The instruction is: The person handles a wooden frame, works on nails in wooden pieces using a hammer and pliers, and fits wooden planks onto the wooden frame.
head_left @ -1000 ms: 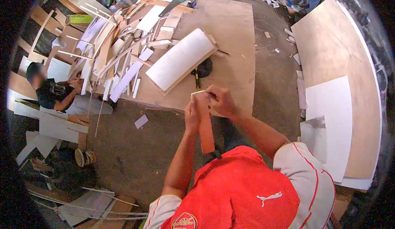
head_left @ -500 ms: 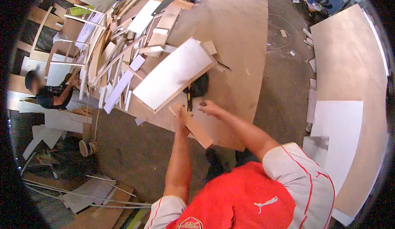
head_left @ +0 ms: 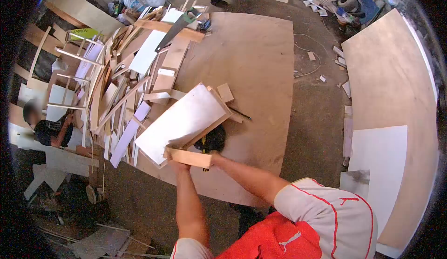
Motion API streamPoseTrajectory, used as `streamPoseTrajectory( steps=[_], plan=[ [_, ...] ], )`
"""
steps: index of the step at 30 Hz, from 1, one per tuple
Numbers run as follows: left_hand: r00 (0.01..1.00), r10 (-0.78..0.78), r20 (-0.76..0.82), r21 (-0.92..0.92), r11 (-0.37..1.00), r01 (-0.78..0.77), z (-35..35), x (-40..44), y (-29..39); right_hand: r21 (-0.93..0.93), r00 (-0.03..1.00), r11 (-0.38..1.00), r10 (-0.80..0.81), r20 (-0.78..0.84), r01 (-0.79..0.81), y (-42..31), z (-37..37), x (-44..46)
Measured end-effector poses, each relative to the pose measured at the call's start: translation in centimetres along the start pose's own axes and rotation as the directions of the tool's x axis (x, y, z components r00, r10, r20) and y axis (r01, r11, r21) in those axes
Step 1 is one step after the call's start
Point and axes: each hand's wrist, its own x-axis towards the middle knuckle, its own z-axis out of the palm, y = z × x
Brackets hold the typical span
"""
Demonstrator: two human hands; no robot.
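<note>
A short light wooden board (head_left: 191, 158) is held up crosswise in front of me, above the near edge of the sheet-topped table. My left hand (head_left: 178, 164) is closed around its left end from below. My right hand (head_left: 215, 159) is at its right end, with fingers partly hidden behind the wood and seemingly gripping it. Just beyond lies a white-faced wooden box or panel (head_left: 181, 114), tilted across the table. A black object (head_left: 215, 140) sits beside that panel, with a black-and-yellow tool (head_left: 203, 143) next to it, partly covered by the board.
A heap of wood strips (head_left: 118, 86) covers the table's left side, with a handsaw (head_left: 174, 30) on top. A small wood block (head_left: 225, 92) and a dark thin rod (head_left: 241, 113) lie behind the panel. Large sheets (head_left: 384, 86) stand right. Co-workers (head_left: 51, 131) are left and at the back.
My left hand has swung the board from slanting to nearly level and moved it left. My right hand has come to the board's right end. The view has tilted up, showing another person.
</note>
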Motion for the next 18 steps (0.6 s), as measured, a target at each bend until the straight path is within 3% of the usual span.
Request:
streamPoseTrajectory(
  steps=[1, 2, 3, 6, 9, 12, 15, 18],
  plan=[
    [1.0, 0.006, -0.011, 0.011, 1.0, -0.006, -0.7, 0.8, 0.5, -0.017, 0.998, 1.0, -0.014, -0.06, 0.013, -1.8, 1.1, -1.9],
    [0.994, -0.052, -0.098, -0.099, 0.994, 0.042, 1.0, 0.2, 2.6, -0.246, 0.981, 0.969, -0.061, -0.182, 0.015, -3.6, 2.1, -3.4],
    [0.977, -0.119, -0.176, -0.21, 0.974, 0.081, 2.3, 0.0, 4.3, -0.218, 0.975, 0.976, -0.063, -0.212, 0.016, -5.6, 3.0, -5.5],
    [0.984, -0.067, -0.167, -0.063, 0.996, 0.058, 2.4, 1.9, 7.6, -0.159, 0.956, 0.986, -0.085, -0.281, 0.04, -11.2, 4.6, -12.9],
    [0.994, -0.031, -0.108, 0.026, 0.999, 0.034, -3.0, 6.7, 7.9, -0.345, 0.943, 0.935, -0.187, -0.276, 0.084, -10.9, 2.1, -13.0],
    [0.969, -0.093, -0.227, -0.032, 0.996, 0.088, 3.1, 3.1, 10.2, -0.384, 0.958, 0.923, -0.128, -0.256, 0.021, -12.2, 0.1, -17.6],
    [0.973, -0.139, -0.183, -0.012, 0.99, 0.139, 4.2, 2.5, 9.5, -0.518, 0.978, 0.855, -0.123, -0.17, 0.017, -10.9, -3.9, -19.7],
    [0.989, -0.109, -0.102, -0.048, 0.993, 0.105, 4.0, 1.7, 7.8, -0.455, 0.996, 0.887, 0.045, -0.077, -0.075, -10.9, -6.9, -23.7]
  ],
)
